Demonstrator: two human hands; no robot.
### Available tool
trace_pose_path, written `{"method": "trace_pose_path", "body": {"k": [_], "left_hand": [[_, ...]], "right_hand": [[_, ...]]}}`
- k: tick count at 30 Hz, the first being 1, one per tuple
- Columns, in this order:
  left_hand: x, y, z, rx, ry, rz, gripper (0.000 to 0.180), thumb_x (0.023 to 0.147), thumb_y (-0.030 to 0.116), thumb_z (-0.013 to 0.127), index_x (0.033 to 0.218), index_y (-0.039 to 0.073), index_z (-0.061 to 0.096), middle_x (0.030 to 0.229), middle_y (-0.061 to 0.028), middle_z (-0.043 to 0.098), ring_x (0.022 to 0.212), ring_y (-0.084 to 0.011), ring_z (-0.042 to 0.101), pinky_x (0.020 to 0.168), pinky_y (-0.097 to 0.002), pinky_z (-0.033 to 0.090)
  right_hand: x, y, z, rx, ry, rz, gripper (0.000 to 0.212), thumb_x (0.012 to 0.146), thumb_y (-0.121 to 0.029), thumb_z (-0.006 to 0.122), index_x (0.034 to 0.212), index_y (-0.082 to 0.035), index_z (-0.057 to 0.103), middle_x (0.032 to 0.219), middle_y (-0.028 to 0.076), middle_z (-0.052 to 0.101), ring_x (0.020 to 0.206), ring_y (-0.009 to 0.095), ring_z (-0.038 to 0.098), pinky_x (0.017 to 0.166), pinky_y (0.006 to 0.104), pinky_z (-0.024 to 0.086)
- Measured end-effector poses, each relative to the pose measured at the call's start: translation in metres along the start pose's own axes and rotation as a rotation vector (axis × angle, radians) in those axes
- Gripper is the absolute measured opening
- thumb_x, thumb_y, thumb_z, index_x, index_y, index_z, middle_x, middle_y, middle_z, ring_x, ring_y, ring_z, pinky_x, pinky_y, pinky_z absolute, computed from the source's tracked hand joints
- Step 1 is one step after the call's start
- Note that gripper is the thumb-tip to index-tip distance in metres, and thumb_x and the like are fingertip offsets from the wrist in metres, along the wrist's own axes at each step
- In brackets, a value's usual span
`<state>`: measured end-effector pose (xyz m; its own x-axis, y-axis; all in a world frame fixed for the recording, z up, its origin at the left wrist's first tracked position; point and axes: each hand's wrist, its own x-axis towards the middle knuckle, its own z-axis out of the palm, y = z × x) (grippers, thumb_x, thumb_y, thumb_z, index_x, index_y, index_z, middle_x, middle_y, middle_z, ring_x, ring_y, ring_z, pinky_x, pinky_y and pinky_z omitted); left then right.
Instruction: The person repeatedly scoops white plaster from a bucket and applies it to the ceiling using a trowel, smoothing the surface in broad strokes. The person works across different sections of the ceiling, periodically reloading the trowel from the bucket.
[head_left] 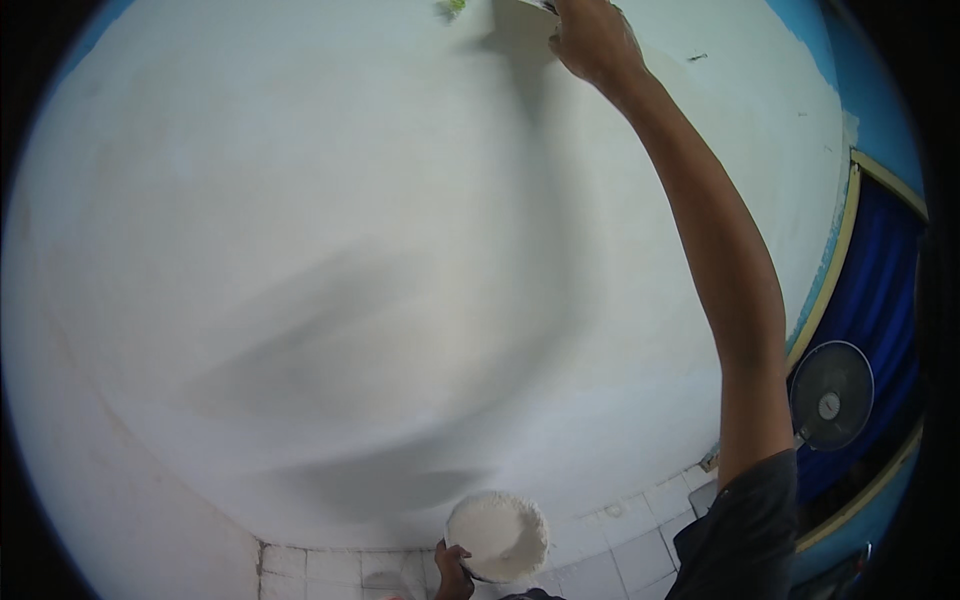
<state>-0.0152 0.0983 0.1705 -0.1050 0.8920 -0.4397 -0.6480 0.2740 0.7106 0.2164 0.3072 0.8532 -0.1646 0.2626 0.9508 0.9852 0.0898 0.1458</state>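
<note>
My left hand (pixel 453 572) is low in the view, its fingers gripping the near-left rim of a round tub (pixel 484 578). White putty-like paste (pixel 490 530) fills the tub and crusts its rim; a hollow shows in the paste on the right. High up, my right arm stretches to the wall, and my right hand (pixel 600 48) is closed around a flat, wide-bladed tool that looks like a putty knife (pixel 532 12). The top edge cuts off part of that tool. It is at the white wall (pixel 330 180), where the arm casts a long shadow.
A small green thing (pixel 455 8) is on the wall left of the tool, and a nail-like bit (pixel 697 57) sticks out to the right. Pale floor tiles (pixel 620 550) run below. At the right are a standing fan (pixel 832 397), a yellow frame (pixel 830 270) and a blue curtain (pixel 885 250).
</note>
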Motion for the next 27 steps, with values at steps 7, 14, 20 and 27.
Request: {"method": "trace_pose_path", "body": {"k": [7, 14, 20, 27], "left_hand": [[0.023, -0.053, -0.057, 0.592, -0.027, 0.695, 0.025, 0.077, 0.004, 0.048, 0.101, 0.008, 0.053, 0.091, -0.0053, 0.052, 0.087, -0.0192, 0.049, 0.089, -0.0317, 0.043], [0.022, -0.02, -0.022, 0.376, -0.137, 0.49, 0.019, 0.075, 0.01, 0.053, 0.093, 0.013, 0.052, 0.086, -0.0026, 0.052, 0.087, -0.0175, 0.05, 0.086, -0.0323, 0.043], [0.016, -0.013, -0.008, -0.003, -0.04, -0.032, 0.022, 0.072, 0.011, 0.052, 0.094, 0.011, 0.052, 0.089, -0.005, 0.054, 0.089, -0.0214, 0.053, 0.085, -0.0373, 0.045], [0.017, -0.042, -0.015, -0.089, -0.145, -0.137, 0.041, 0.066, 0.015, 0.054, 0.106, 0.009, 0.055, 0.1, -0.0071, 0.057, 0.097, -0.0255, 0.055, 0.09, -0.0396, 0.044]], "right_hand": [[-0.097, -0.01, 0.026, -0.021, -0.15, -0.226, 0.051, 0.076, -0.009, 0.061, 0.126, -0.006, 0.058, 0.085, 0.017, 0.068, 0.082, 0.035, 0.066, 0.076, 0.0467, 0.052], [-0.276, -0.022, 0.051, 0.121, -0.44, -0.263, 0.06, 0.077, -0.01, 0.067, 0.134, -0.004, 0.05, 0.126, 0.018, 0.059, 0.113, 0.034, 0.06, 0.095, 0.0464, 0.05], [-0.239, -0.001, 0.029, 0.13, -0.5, -0.115, 0.062, 0.074, -0.004, 0.061, 0.135, -0.011, 0.052, 0.112, 0.016, 0.065, 0.107, 0.032, 0.062, 0.091, 0.0422, 0.051], [-0.079, 0.054, 0.002, -0.029, 0.08, 0.038, 0.042, 0.077, -0.007, 0.061, 0.119, -0.006, 0.063, 0.1, 0.019, 0.068, 0.092, 0.039, 0.064, 0.084, 0.0463, 0.052]]}}
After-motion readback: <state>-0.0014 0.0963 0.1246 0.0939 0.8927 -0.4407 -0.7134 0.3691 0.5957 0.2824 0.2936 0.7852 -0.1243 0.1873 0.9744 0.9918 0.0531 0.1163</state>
